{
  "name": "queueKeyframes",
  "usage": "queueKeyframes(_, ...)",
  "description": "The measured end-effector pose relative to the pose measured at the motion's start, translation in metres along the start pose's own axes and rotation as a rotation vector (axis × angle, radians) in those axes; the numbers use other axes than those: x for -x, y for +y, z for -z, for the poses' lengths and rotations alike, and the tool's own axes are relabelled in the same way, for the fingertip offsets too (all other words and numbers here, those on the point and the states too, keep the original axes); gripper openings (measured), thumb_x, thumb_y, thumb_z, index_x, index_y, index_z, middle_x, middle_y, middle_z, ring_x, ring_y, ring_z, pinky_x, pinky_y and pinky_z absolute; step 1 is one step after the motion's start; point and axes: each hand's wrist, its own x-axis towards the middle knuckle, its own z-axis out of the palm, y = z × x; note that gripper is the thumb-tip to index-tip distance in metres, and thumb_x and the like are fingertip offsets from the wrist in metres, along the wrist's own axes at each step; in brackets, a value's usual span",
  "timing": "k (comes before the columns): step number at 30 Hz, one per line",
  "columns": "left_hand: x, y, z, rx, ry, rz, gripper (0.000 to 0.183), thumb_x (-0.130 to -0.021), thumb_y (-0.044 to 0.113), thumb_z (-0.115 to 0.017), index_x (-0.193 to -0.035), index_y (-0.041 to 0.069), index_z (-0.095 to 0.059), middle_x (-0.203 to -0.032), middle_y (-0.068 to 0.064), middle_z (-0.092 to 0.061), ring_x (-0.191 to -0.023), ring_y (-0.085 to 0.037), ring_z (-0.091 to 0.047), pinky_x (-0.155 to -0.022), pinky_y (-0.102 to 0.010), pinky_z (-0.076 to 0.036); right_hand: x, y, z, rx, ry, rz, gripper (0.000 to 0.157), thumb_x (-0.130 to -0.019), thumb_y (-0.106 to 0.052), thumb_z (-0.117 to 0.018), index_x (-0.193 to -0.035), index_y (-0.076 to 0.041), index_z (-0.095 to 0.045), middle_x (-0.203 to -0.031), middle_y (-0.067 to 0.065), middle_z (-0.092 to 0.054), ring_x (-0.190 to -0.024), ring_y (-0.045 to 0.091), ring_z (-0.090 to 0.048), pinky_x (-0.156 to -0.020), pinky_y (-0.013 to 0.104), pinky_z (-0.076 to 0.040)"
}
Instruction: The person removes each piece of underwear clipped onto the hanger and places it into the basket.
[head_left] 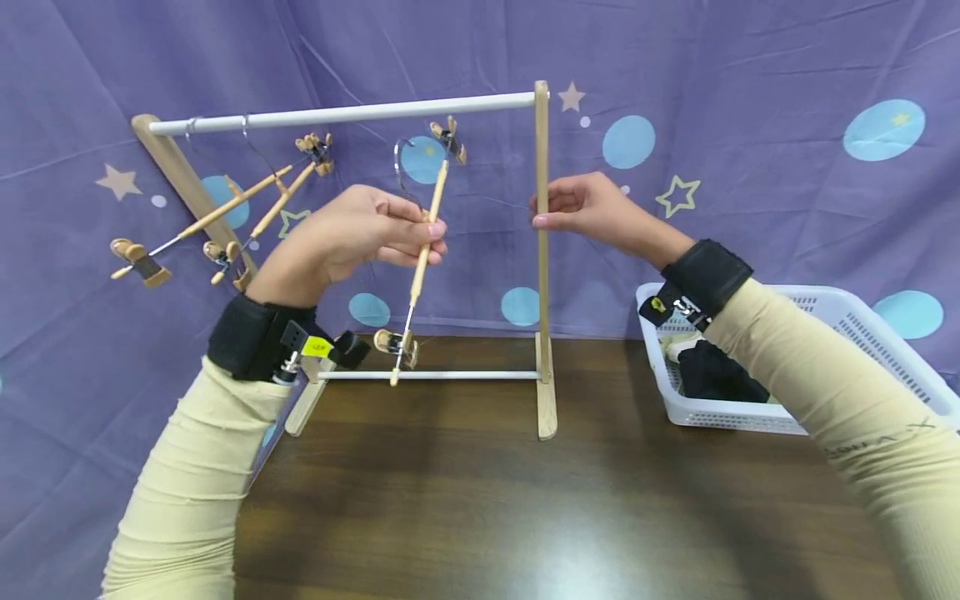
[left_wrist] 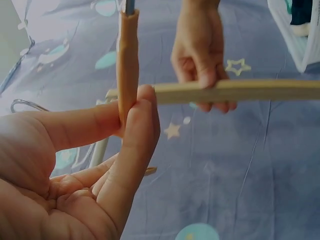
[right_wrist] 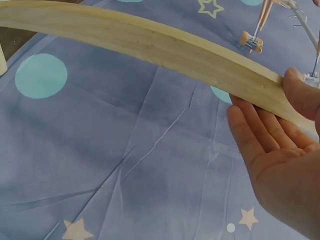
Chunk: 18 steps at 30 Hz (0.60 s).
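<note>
My left hand pinches the wooden bar of a clip hanger between thumb and fingers. That hanger tilts in the air below the rack's white top rail, its metal hook apart from the rail. One clip shows at its upper end and another at its lower end. On the right, my right hand grips the upright wooden post of the rack, thumb in front and fingers behind. The right wrist view shows that thumb on the post's edge.
Two more clip hangers hang from the rail's left part. A white plastic basket with dark cloth inside stands at the right on the brown table. Behind the rack hangs a purple curtain with stars and dots.
</note>
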Motion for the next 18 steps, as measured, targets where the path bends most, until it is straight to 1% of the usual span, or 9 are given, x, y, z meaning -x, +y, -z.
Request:
queueKeyframes(2,-0.001,0.007,0.007,-0.006,-0.009,0.028,0.030,-0.092,0.014,-0.066,-0.110,-0.010,-0.059,-0.071,0.002,-0.077,-0.070,-0.010,-0.073,-0.065,-0.018,-0.063,-0.001,0.001,-0.002,-0.026,0.011,0.006,0.033,-0.088,-0.013,-0.071,-0.114,0.007,-0.066,-0.089,-0.001,-0.073,-0.087,0.011,-0.068,-0.078,0.016,-0.057)
queueKeyframes(7,-0.008,0.022,0.024,0.055,-0.006,0.094,0.018,-0.089,0.010,-0.069,-0.100,-0.003,-0.064,-0.072,-0.003,-0.078,-0.069,-0.013,-0.073,-0.064,-0.021,-0.064,-0.001,0.001,-0.005,-0.068,0.034,0.018,0.027,-0.088,-0.006,-0.069,-0.110,0.010,-0.066,-0.085,0.000,-0.074,-0.084,0.010,-0.069,-0.077,0.015,-0.059)
queueKeyframes(8,-0.010,0.025,0.027,0.070,-0.007,0.107,0.020,-0.089,0.009,-0.069,-0.102,-0.004,-0.063,-0.072,-0.004,-0.078,-0.069,-0.013,-0.074,-0.063,-0.021,-0.064,-0.001,0.001,-0.005,-0.073,0.037,0.020,0.027,-0.088,-0.005,-0.069,-0.110,0.010,-0.066,-0.084,-0.002,-0.073,-0.083,0.011,-0.069,-0.077,0.015,-0.059)
queueKeyframes(10,-0.015,0.029,0.033,0.098,-0.005,0.133,0.017,-0.089,0.006,-0.068,-0.101,-0.004,-0.063,-0.071,-0.006,-0.078,-0.068,-0.015,-0.074,-0.061,-0.022,-0.064,-0.001,0.001,-0.006,-0.085,0.042,0.021,0.025,-0.088,-0.004,-0.069,-0.109,0.011,-0.066,-0.084,-0.001,-0.073,-0.084,0.012,-0.069,-0.077,0.016,-0.060)
queueKeyframes(11,-0.017,0.030,0.036,0.113,-0.006,0.145,0.015,-0.089,0.005,-0.068,-0.100,-0.004,-0.063,-0.071,-0.007,-0.078,-0.067,-0.015,-0.074,-0.060,-0.022,-0.064,-0.001,0.001,-0.007,-0.090,0.043,0.021,0.025,-0.088,-0.004,-0.069,-0.109,0.011,-0.066,-0.083,-0.003,-0.073,-0.084,0.013,-0.069,-0.077,0.016,-0.060)
queueKeyframes(12,-0.020,0.031,0.039,0.116,-0.006,0.161,0.013,-0.089,0.004,-0.067,-0.099,-0.004,-0.064,-0.070,-0.008,-0.078,-0.067,-0.015,-0.074,-0.059,-0.022,-0.064,-0.001,0.000,-0.008,-0.096,0.043,0.020,0.025,-0.088,-0.003,-0.068,-0.108,0.011,-0.066,-0.082,-0.004,-0.073,-0.084,0.013,-0.069,-0.078,0.017,-0.060)
queueKeyframes(14,-0.025,0.034,0.044,0.114,-0.007,0.194,0.009,-0.090,0.002,-0.066,-0.096,-0.004,-0.065,-0.070,-0.008,-0.078,-0.066,-0.015,-0.074,-0.058,-0.022,-0.064,-0.001,0.000,-0.009,-0.104,0.044,0.018,0.024,-0.089,-0.002,-0.068,-0.108,0.011,-0.065,-0.083,-0.002,-0.073,-0.085,0.014,-0.069,-0.078,0.018,-0.061)
queueKeyframes(15,-0.027,0.035,0.046,0.113,-0.006,0.207,0.003,-0.090,0.001,-0.066,-0.090,-0.002,-0.067,-0.069,-0.009,-0.078,-0.065,-0.015,-0.073,-0.057,-0.022,-0.064,-0.001,0.000,-0.010,-0.105,0.044,0.017,0.024,-0.089,-0.002,-0.068,-0.108,0.011,-0.065,-0.083,-0.001,-0.073,-0.085,0.015,-0.068,-0.079,0.019,-0.061)
queueKeyframes(18,-0.035,0.036,0.052,0.087,-0.014,0.241,0.009,-0.091,0.001,-0.064,-0.084,0.001,-0.069,-0.069,-0.008,-0.078,-0.065,-0.014,-0.073,-0.057,-0.021,-0.064,-0.002,-0.001,-0.011,-0.104,0.045,0.016,0.024,-0.089,-0.002,-0.067,-0.108,0.011,-0.065,-0.086,0.005,-0.073,-0.085,0.015,-0.068,-0.079,0.020,-0.062)
